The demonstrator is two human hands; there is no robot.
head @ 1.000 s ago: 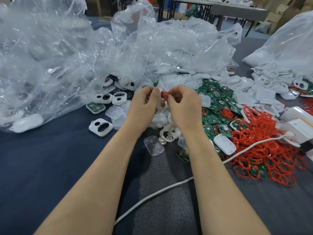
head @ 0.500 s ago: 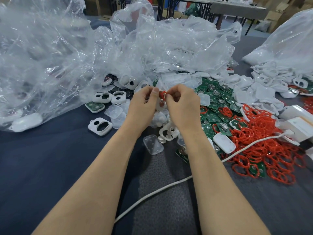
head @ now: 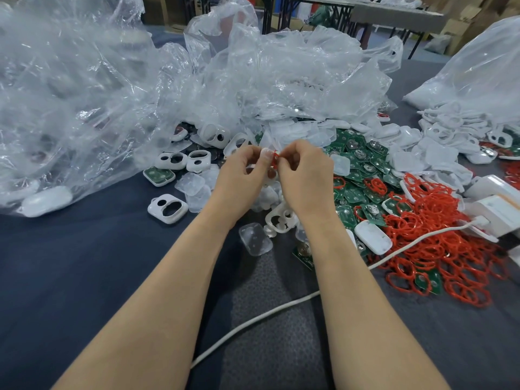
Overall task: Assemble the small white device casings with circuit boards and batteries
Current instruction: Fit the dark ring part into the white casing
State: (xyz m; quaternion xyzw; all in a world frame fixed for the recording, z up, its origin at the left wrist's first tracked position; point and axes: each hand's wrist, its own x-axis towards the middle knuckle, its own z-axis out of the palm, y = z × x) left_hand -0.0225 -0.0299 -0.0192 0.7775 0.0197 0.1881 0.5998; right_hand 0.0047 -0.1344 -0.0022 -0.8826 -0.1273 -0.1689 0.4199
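both hands are raised together above the dark table (head: 70, 277), fingertips meeting over one small piece. the left hand (head: 242, 175) pinches a white casing part (head: 267, 178) from its side, and the right hand (head: 305, 175) pinches a red ring (head: 274, 159) against the top edge of that part; most of the part is hidden by the fingers, so i cannot tell if a board is already inside. i judge the step in hand is to seat the red ring into the casing, an early step for this one unit. the supplies lie just behind and to the right of the hands: a heap of green circuit boards (head: 354, 170), a pile of red rings (head: 439, 229), and white casing frames (head: 167, 208) to the left near the clear plastic bags (head: 84, 94). a white cable (head: 267, 313) crosses the table between the forearms. the next move probably needs careful pressing of the ring around the whole edge, with the left hand holding the casing steady, and only after this a reach for a board from the green heap.
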